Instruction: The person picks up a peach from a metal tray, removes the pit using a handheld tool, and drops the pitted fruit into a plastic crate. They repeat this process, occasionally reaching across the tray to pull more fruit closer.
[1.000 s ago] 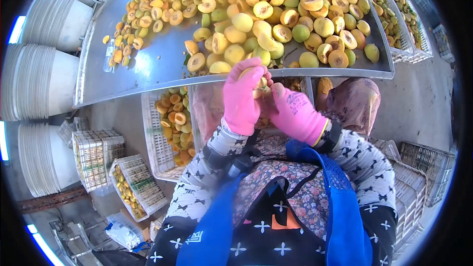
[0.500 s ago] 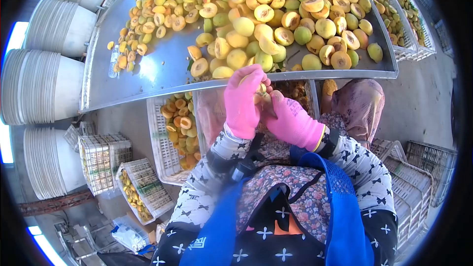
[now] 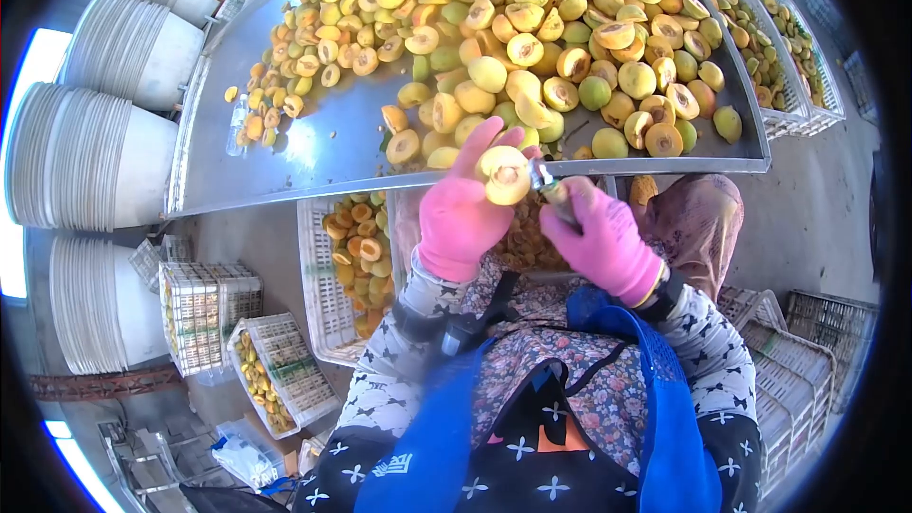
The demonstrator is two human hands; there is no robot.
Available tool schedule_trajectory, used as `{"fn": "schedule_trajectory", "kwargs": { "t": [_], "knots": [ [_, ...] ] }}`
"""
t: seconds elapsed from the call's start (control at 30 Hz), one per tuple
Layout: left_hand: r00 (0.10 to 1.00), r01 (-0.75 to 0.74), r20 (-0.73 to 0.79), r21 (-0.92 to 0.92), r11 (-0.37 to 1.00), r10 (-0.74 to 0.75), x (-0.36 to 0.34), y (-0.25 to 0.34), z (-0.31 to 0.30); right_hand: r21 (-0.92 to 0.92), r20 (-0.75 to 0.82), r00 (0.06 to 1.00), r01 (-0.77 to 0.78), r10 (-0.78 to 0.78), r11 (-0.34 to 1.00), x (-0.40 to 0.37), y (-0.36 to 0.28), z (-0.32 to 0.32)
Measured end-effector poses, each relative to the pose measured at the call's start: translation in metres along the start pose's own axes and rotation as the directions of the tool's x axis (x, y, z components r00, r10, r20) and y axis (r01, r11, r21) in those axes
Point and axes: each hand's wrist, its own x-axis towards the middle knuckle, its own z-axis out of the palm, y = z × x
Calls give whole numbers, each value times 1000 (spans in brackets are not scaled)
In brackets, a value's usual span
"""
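Observation:
My left hand [image 3: 459,212], in a pink glove, holds two yellow fruit halves [image 3: 504,174] with their cut faces showing. Just to the right, my right hand [image 3: 602,239], also in a pink glove, grips a small knife [image 3: 549,185] whose blade points at the halves. Both hands hover at the near edge of a metal table [image 3: 313,142] heaped with whole and halved yellow-green fruit [image 3: 532,28].
Below the table stands a white crate [image 3: 328,304] with fruit halves, and a second bin [image 3: 407,218] behind my hands. More crates sit at the lower left [image 3: 275,370] and far right [image 3: 798,66]. Stacks of white trays [image 3: 85,161] line the left. A person's covered head [image 3: 698,218] is at the right.
My hands were pressed together around one fruit. Now they have drawn apart, the fruit is split into two halves in my left hand, and the knife shows in my right.

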Motion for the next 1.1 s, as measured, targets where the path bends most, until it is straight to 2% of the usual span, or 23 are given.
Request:
{"fn": "schedule_trajectory", "kwargs": {
  "t": [0.03, 0.07, 0.17, 0.37, 0.47, 0.57, 0.67, 0.77, 0.87, 0.9, 0.97, 1.0, 1.07, 1.1],
  "knots": [
    [997, 38, 61, -29, 999, -36, 0, 0, 2, -25, -30, 998, 61, -62, 998, 0, 3, 6],
    [999, 38, 30, -14, 999, -37, 2, -2, 0, -50, -57, 991, 119, -122, 992, -1, 5, 11],
    [997, 13, -77, 84, 996, -7, 3, -7, -6, -155, 37, 995, 96, -91, 983, -5, 9, 15],
    [984, -103, -133, 145, 984, 122, -3, -21, 2, -230, 100, 990, 121, -100, 966, -4, 11, 16],
    [982, -71, -160, 169, 983, 99, -3, -22, -7, -369, 180, 980, 148, -86, 918, -6, 12, 14],
    [966, -25, -247, 223, 975, 81, -5, -24, -7, -428, 255, 964, 183, -76, 885, -8, 13, 12],
    [965, -56, -229, 297, 953, 128, -6, -27, -3, -368, 250, 965, 172, -81, 914, -11, 16, 19],
    [952, -113, -221, 383, 917, 210, -5, -26, 0, 45, 249, 968, -47, 34, 998, -17, 5, 29],
    [962, -128, -171, 406, 905, 213, -5, -21, 9, 192, 77, 992, 81, -98, 978, -18, -3, 34],
    [967, -86, -182, 433, 897, 180, -4, -18, 11, 219, 116, 990, 51, -77, 974, -16, 0, 31],
    [973, -16, -193, 486, 874, 125, 2, -9, 13, 140, 155, 987, 26, -48, 990, -11, -4, 26],
    [968, -30, -205, 489, 872, 148, 3, -9, 13, 99, 168, 985, 16, -32, 995, -8, -5, 25],
    [952, -49, -241, 492, 869, 190, 0, -14, 10, 173, 231, 973, -28, -13, 984, -10, -2, 27],
    [936, -78, -241, 572, 816, 258, -1, -17, 9, 209, 260, 965, -56, -1, 976, -12, -1, 28]
  ]
}}
